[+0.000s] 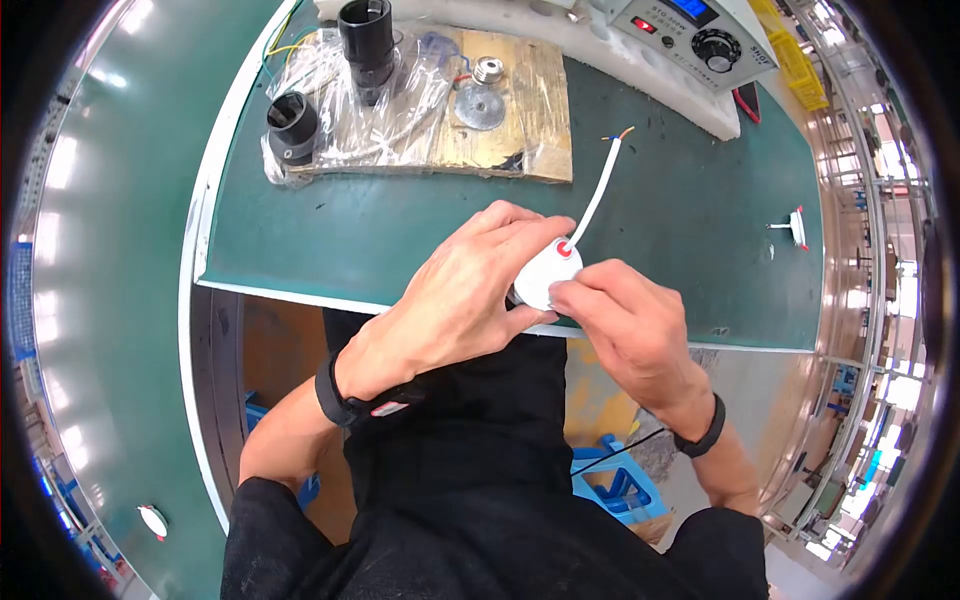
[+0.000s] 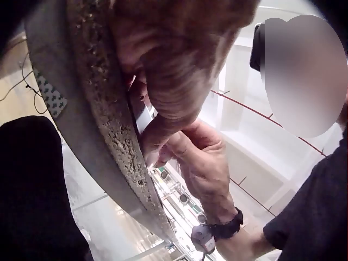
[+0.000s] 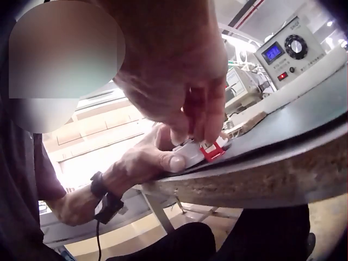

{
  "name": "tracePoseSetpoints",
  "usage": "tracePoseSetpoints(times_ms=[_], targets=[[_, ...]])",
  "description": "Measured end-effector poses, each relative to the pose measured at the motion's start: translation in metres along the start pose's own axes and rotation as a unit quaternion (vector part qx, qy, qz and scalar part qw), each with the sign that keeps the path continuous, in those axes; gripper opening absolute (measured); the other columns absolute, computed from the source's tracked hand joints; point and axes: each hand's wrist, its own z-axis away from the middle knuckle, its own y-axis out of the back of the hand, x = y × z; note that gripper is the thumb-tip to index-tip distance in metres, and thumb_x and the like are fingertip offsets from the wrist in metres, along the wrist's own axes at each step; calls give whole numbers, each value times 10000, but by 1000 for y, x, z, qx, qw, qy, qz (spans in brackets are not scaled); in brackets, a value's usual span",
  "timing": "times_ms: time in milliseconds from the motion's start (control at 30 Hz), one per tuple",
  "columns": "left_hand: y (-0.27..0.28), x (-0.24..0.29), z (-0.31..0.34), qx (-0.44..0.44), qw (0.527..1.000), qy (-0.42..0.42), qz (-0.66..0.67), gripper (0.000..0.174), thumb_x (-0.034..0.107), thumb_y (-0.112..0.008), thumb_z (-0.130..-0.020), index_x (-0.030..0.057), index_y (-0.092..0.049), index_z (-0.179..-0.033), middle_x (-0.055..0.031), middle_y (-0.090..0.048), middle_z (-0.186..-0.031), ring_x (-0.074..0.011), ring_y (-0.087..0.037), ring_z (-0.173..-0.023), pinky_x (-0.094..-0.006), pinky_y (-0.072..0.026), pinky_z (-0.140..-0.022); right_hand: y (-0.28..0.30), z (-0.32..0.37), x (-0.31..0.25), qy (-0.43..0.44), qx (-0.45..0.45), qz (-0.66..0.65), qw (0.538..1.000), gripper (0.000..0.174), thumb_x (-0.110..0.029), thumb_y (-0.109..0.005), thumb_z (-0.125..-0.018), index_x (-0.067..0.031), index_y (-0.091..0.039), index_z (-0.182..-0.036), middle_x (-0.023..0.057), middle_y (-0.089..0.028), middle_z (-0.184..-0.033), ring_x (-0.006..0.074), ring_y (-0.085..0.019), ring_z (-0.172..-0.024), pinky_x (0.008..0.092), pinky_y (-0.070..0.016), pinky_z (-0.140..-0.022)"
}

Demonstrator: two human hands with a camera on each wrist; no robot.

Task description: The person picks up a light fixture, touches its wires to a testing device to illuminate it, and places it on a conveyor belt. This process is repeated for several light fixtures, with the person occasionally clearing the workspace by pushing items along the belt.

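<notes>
At the table's front edge, in the head view, my left hand holds a small round white fitting between fingers and thumb. A white cable rises from its top past a red part and ends in bare coloured wires. My right hand pinches at the fitting's near right edge with thumb and forefinger. In the right wrist view, a red clip shows at the side of the white housing, right under my right fingertips. Most of the fitting is hidden by my hands in the left wrist view.
A wooden board carries a plastic-wrapped area, black sockets and a metal screw base. Behind it, a grey control box stands on white foam. Another small white fitting lies at the right edge of the green table.
</notes>
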Motion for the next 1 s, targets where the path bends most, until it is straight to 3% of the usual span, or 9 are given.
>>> tracePoseSetpoints(times_ms=[167, 467, 1000], targets=[[0, -3, -1, 6, 1000, -26, 3, 633, 25, -844, -647, -7, -645, -1247, -160, -687, -1195, -350, -614, -1133, -427, -515, -965, 4, -12, 4, 88, -67, 72, 991, 178, -88, -698, -776, -58, -643, -943, 43, -581, -871, 182, -635, -737, 308, -510, -563], [0, -6, -2, 10, 999, -36, 12, 604, -28, -795, -632, -27, -655, -1219, -165, -696, -1168, -354, -622, -1119, -425, -524, -952, 3, -22, 9, 169, -89, 114, 975, 173, -116, -690, -744, -78, -613, -894, 13, -531, -831, 126, -605, -694, 264, -486, -526], [-1, -4, -3, -1, 998, -57, -2, 587, -11, -813, -630, -6, -673, -1201, -154, -704, -1152, -348, -623, -1087, -422, -515, -945, -16, -5, 15, 133, -19, 62, 989, 169, -114, -664, -810, -84, -613, -969, 22, -577, -905, 162, -653, -763, 298, -533, -553]])
